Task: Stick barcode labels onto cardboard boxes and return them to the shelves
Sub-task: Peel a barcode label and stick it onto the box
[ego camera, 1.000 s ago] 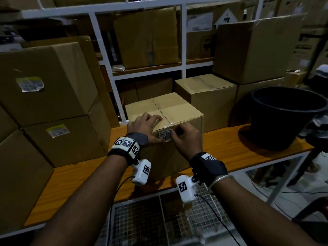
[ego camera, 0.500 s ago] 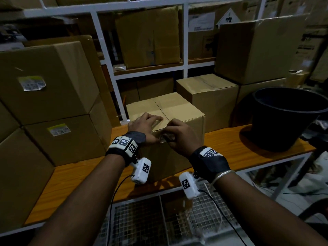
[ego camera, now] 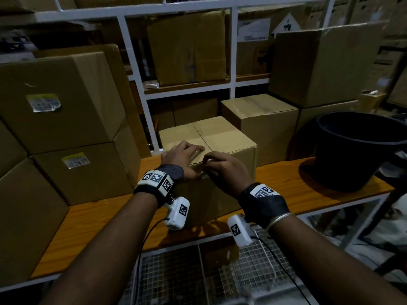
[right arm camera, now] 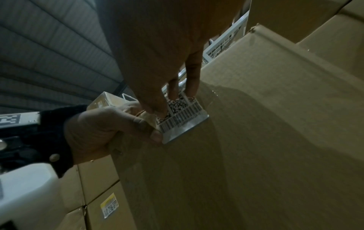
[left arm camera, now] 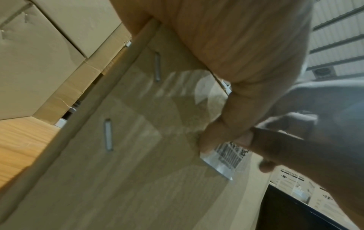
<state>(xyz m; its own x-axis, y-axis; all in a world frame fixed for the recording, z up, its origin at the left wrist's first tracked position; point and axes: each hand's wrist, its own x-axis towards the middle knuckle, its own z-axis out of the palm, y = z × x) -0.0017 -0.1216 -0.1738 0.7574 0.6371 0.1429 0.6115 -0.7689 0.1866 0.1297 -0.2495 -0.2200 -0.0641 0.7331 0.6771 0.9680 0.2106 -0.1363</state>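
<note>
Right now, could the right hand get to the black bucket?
Probably yes: from the right hand, busy on the barcode label, only bare wooden shelf lies before the black bucket to its right.

place: warehouse storeroom | evidence: white metal shelving rack [ego camera: 233, 51], stacked brown cardboard cartons [ego camera: 66, 89] with barcode stickers [ego camera: 43, 103], corrugated metal roof [right arm camera: 49, 46]
</note>
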